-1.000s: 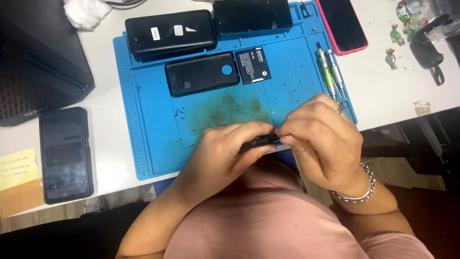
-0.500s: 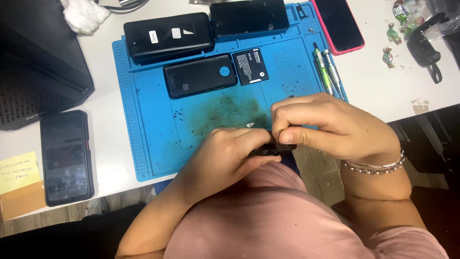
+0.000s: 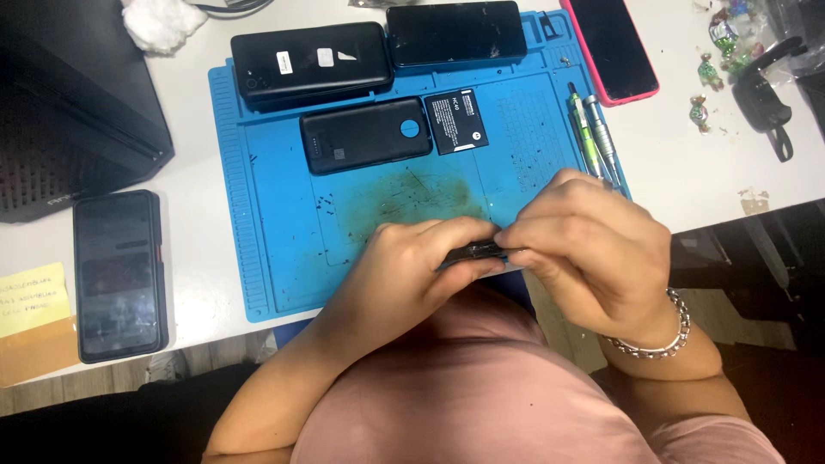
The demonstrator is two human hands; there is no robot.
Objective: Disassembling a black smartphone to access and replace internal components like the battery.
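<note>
1. A dark phone screen in a black case (image 3: 119,275) lies face up on the white table, left of the blue mat.
2. A dark screen in a pink case (image 3: 611,45) lies at the mat's upper right.
3. A black rectangular screen panel (image 3: 455,33) rests on the mat's top edge.
4. Small white stickers (image 3: 325,57) sit on a black phone back.
5. A yellow sticky note (image 3: 33,299) lies at the far left.
6. The square black battery (image 3: 456,121) carries a label with white print.

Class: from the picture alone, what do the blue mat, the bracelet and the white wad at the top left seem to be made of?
Mat: probably silicone or rubber, matte, with moulded ridges and a dark stain.
Bracelet: looks like metal, with shiny silvery links.
Wad: seems to be cotton or tissue, fluffy and irregular.
</note>
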